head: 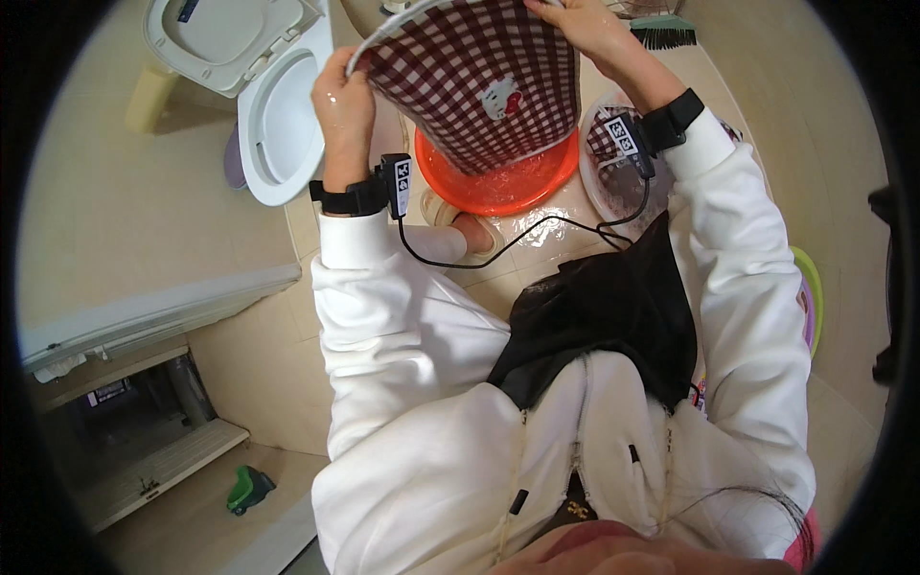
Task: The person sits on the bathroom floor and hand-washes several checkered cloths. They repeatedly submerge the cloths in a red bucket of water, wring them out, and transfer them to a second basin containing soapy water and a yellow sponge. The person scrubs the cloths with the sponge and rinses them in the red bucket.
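Observation:
Between my two hands hangs a maroon-and-white checked cloth [438, 93] with pale edging and a white cat-face patch with a red bow. My left hand [343, 100] grips its left edge, and my right hand [586, 25] pinches the edge at the upper right. The cloth's lower end hangs over an orange basin [496, 194] holding water; whether it touches the water I cannot tell. To the right, partly behind my right forearm, a pale translucent basin [600, 190] holds more checked cloth [604, 136] and sudsy water. Both hands look wet.
A white toilet [277, 136] with its lid raised stands at the left. Wet floor tiles [550, 226] shine before my slippered foot [478, 237]. A green broom head [665, 32] lies at the upper right, a lime-green basin [808, 302] at the right. Black cables [460, 266] link my wrist devices.

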Available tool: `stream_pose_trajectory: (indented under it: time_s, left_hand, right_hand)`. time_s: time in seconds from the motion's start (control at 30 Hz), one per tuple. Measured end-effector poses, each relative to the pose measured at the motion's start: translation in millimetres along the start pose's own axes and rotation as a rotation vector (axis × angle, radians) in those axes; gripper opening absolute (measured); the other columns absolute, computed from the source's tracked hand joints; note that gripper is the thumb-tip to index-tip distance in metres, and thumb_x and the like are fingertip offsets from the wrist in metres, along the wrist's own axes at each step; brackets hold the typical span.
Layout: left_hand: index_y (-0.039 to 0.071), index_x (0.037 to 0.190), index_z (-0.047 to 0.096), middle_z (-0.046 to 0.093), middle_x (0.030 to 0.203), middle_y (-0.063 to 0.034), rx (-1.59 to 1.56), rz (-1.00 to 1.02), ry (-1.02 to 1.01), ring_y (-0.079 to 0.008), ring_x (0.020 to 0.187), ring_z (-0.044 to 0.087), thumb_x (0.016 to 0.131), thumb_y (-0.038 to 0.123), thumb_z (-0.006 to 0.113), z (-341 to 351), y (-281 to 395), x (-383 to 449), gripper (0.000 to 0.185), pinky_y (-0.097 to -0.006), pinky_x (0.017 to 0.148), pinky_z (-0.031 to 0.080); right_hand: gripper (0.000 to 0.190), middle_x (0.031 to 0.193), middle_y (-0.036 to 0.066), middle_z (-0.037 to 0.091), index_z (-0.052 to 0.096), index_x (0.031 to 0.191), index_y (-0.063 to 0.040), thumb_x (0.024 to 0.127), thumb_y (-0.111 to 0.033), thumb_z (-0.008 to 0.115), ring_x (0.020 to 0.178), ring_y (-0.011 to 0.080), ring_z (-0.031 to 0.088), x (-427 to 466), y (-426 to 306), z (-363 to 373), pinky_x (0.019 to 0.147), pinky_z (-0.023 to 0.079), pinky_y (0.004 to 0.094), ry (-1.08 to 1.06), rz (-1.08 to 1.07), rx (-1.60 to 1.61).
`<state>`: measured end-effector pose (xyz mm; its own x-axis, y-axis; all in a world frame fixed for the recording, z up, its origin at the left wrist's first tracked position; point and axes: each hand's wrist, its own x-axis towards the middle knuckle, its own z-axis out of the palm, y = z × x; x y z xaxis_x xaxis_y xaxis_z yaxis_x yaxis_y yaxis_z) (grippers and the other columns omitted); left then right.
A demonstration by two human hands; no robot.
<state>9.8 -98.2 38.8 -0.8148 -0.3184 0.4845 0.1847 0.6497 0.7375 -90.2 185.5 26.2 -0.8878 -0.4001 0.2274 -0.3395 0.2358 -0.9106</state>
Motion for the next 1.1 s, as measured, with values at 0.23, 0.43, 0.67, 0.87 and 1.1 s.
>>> stream_pose_trajectory:
  time_s: [0.23,0.43,0.67,0.87,1.1]
  left_hand:
    - [-0.003,0.096,0.065,0.066,0.083,-0.0041,-0.192,0.163,0.130,-0.0097,0.076,0.056,0.089,0.008,0.061,5.0,18.0,-2.1,0.014,-0.0235,0.069,0.045]
    - [-0.002,0.100,0.066,0.068,0.088,-0.0058,-0.004,-0.064,-0.116,-0.0114,0.081,0.060,0.086,0.009,0.065,11.6,-14.2,3.2,0.018,-0.0249,0.074,0.047]
    - [0.022,0.120,0.064,0.068,0.095,-0.0173,0.531,-0.003,-0.619,-0.0308,0.086,0.067,0.075,0.035,0.076,53.4,-71.5,-47.9,0.048,-0.0364,0.077,0.051]
    - [0.037,0.139,0.043,0.060,0.117,-0.0094,0.865,-0.116,-0.830,-0.0265,0.114,0.054,0.084,0.014,0.056,97.6,-135.3,-103.5,0.061,-0.0603,0.085,0.039]
    - [0.042,0.147,0.009,0.018,0.149,-0.0163,0.769,-0.415,-0.878,-0.0411,0.141,0.014,0.079,0.022,0.070,151.9,-192.2,-151.0,0.094,-0.0769,0.090,0.030]
  right_hand:
    - [0.027,0.099,0.004,0.065,0.058,0.118,-0.001,0.096,-0.013,0.050,0.090,0.0123,0.058,-5.7,-19.4,-9.4,0.082,0.045,0.0263,-0.057,-0.141,0.238]
    - [0.028,0.099,0.003,0.066,0.062,0.115,-0.007,0.088,-0.016,0.062,0.091,0.0118,0.059,1.2,34.9,24.8,0.083,0.045,0.0272,-0.064,0.023,0.222]
    - [0.028,0.088,0.004,0.066,0.066,0.103,-0.006,0.076,-0.008,0.074,0.081,0.0130,0.060,-10.1,143.6,75.8,0.075,0.047,0.0274,-0.210,0.287,0.180]
    - [0.051,0.125,0.020,0.055,0.057,0.124,-0.015,0.076,-0.016,0.074,0.106,0.0354,0.059,-40.4,189.4,116.5,0.091,0.046,0.0395,-0.321,0.050,-0.298]
    - [0.092,0.155,0.016,0.015,0.030,0.145,-0.036,0.069,-0.029,0.081,0.135,0.0538,0.018,-66.2,219.5,169.0,0.108,0.029,0.0562,-0.569,0.183,-0.482]
